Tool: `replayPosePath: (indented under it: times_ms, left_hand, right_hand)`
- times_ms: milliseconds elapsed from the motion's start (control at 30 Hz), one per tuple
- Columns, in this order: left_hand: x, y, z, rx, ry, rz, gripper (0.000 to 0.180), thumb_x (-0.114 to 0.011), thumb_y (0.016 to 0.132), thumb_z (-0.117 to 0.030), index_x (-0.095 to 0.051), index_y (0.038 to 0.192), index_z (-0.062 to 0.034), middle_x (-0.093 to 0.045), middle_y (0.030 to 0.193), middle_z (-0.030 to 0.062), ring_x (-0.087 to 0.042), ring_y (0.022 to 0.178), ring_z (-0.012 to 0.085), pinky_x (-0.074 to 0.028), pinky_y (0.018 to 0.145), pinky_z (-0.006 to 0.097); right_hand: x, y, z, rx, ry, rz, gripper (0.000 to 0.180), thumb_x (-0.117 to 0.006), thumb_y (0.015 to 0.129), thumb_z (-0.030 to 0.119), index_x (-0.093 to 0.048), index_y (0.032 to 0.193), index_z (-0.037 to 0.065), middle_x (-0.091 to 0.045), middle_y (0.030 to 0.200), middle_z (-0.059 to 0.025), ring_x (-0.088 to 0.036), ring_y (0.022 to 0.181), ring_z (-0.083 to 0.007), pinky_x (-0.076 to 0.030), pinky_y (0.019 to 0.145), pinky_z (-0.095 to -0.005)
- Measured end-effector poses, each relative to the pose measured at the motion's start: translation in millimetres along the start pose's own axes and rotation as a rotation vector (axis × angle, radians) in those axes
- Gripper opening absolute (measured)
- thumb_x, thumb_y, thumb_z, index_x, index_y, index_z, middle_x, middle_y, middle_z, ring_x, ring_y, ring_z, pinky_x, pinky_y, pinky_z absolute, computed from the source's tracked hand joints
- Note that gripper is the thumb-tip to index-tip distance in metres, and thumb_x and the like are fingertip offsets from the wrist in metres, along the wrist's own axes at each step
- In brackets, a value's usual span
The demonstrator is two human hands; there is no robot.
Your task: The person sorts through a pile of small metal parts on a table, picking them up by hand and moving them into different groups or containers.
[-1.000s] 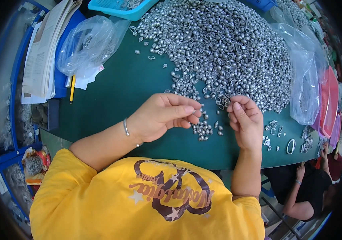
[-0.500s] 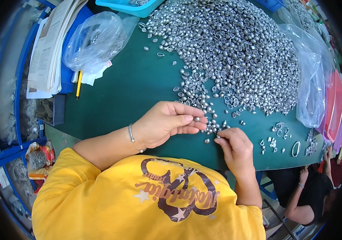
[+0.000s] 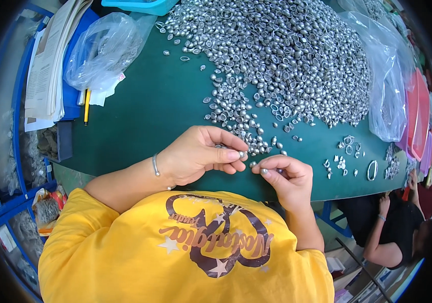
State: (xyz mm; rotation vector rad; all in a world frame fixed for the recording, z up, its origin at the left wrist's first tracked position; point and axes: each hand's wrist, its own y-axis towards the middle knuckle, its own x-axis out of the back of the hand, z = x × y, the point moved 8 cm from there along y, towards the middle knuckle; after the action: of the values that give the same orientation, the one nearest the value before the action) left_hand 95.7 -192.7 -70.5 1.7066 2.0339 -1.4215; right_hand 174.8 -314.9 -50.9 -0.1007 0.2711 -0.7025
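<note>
A large heap of small silver egg-shaped metal pieces (image 3: pixel 286 55) covers the far part of the green tabletop, and a narrower trail (image 3: pixel 231 103) of them runs toward me. My left hand (image 3: pixel 200 156), with a metal bangle (image 3: pixel 156 165) on the wrist, is closed on at least one of these pieces (image 3: pixel 241 154), which shows at the thumb tip. Just to its right, my right hand (image 3: pixel 289 179) pinches another silver piece (image 3: pixel 264 171) between thumb and forefinger. One loose piece (image 3: pixel 252 164) is between the two hands, touching or close to the right fingertips.
Right of the heap lie a clear plastic bag (image 3: pixel 387 96), red baskets (image 3: pixel 419 116) and small groups of metal rings (image 3: pixel 349 144). At left are another plastic bag (image 3: pixel 105 50), papers (image 3: pixel 49 70) and a yellow pen (image 3: pixel 87 107). Another person (image 3: pixel 392 227) sits at the lower right.
My right hand has moved left and slightly down, away from the trail's near end, with a piece now visible in its pinch. The left hand's fingers have closed more. The whole view has shifted slightly.
</note>
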Motion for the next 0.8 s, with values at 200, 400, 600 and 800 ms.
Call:
replayPosePath:
  times_ms: [200, 400, 600, 800]
  left_hand:
    - [2, -1, 2, -0.041, -0.216, 0.076, 0.008, -0.05, 0.081, -0.004, -0.055, 0.085, 0.0008, -0.057, 0.084, 0.0102, -0.057, 0.068, 0.014, -0.046, 0.054, 0.021]
    - [7, -1, -9, -0.09, 0.032, -0.064, 0.005, -0.054, 0.081, -0.006, -0.054, 0.083, -0.0018, -0.05, 0.071, 0.0009, -0.041, 0.055, 0.0043, -0.03, 0.042, 0.017]
    - [-3, 2, -32, -0.344, 0.651, -0.162, 0.008, -0.061, 0.079, -0.008, -0.059, 0.084, -0.0025, -0.051, 0.069, -0.0048, -0.042, 0.056, 0.0007, -0.034, 0.049, 0.016]
    - [-15, 3, -42, -0.461, 1.018, -0.223, 0.005, -0.064, 0.074, -0.006, -0.063, 0.078, -0.0038, -0.052, 0.062, -0.0023, -0.045, 0.055, 0.0044, -0.037, 0.051, 0.018]
  right_hand:
    - [32, -4, -6, -0.051, 0.73, -0.089, 0.01, -0.045, 0.078, -0.006, -0.051, 0.086, -0.003, -0.054, 0.079, -0.0161, -0.041, 0.051, -0.0098, -0.031, 0.039, -0.0181]
    - [27, -1, 29, 0.218, -0.724, -0.163, 0.012, -0.06, 0.071, -0.006, -0.062, 0.08, 0.001, -0.05, 0.064, -0.0026, -0.045, 0.051, -0.0092, -0.035, 0.046, -0.0207]
    - [5, 6, 33, 0.506, -1.058, -0.169, 0.013, -0.062, 0.07, -0.005, -0.062, 0.081, 0.003, -0.051, 0.065, -0.008, -0.051, 0.053, -0.0176, -0.041, 0.047, -0.0264]
    - [25, 1, 17, 0.127, -0.248, -0.068, 0.006, -0.063, 0.073, -0.004, -0.062, 0.078, -0.001, -0.051, 0.07, -0.0012, -0.044, 0.059, -0.0053, -0.034, 0.051, -0.0176]
